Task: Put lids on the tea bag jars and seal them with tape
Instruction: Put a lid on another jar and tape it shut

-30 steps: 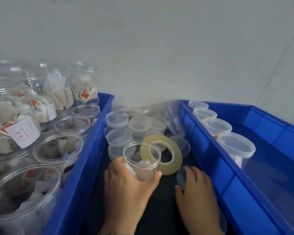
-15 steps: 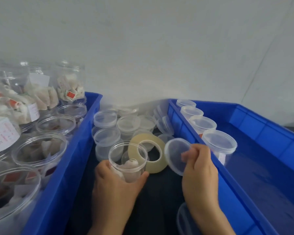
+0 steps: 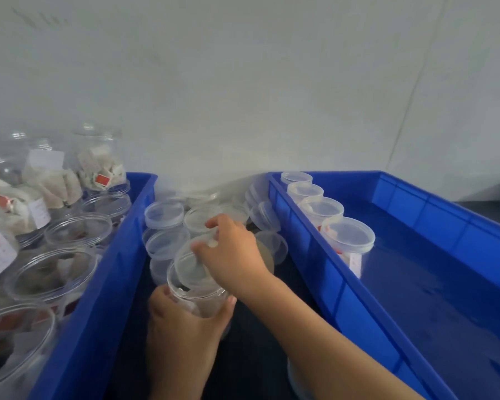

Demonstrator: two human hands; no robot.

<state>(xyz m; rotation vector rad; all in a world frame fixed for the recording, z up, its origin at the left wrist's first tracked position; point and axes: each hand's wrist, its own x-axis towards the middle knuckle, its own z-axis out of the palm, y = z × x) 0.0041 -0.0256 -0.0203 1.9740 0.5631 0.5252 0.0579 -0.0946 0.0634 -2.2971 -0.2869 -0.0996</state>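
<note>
— Jar (image 3: 198,298): upright, mouth up, on the dark worktop (image 3: 260,356) in the gap between the two blue bins. Gripped round its body by the left hand (image 3: 182,327), fingers curled on both sides of the wall.
— And the lid (image 3: 192,268)?
— Tilted, lying over the mouth, near edge dipped inside the rim, far edge raised. Pinched at that far edge by the right hand (image 3: 231,255), thumb and fingertips closed on the plastic, arm reaching in from the lower right.
— Seated yet?
— Not by the look of it. Probably needs levelling, then a press straight down along the upright axis of the jar.
— Nearer hand?
— Both right at the jar; right above, left below and towards the body.
— Room to work?
— Tight sideways. Wall of the left bin (image 3: 104,284) just beside the jar, full of open jars of tea bags. Right bin (image 3: 315,264) near the right forearm, four lidded jars (image 3: 347,238) in a row against its wall. Loose lids (image 3: 163,215) crowded just behind, close to the right knuckles. Open space only upward and back towards the body.
— Tape?
— Roll (image 3: 267,258) mostly hidden behind the right hand, only a yellowish edge showing. Near enough for the sealing step, judging from that.
</note>
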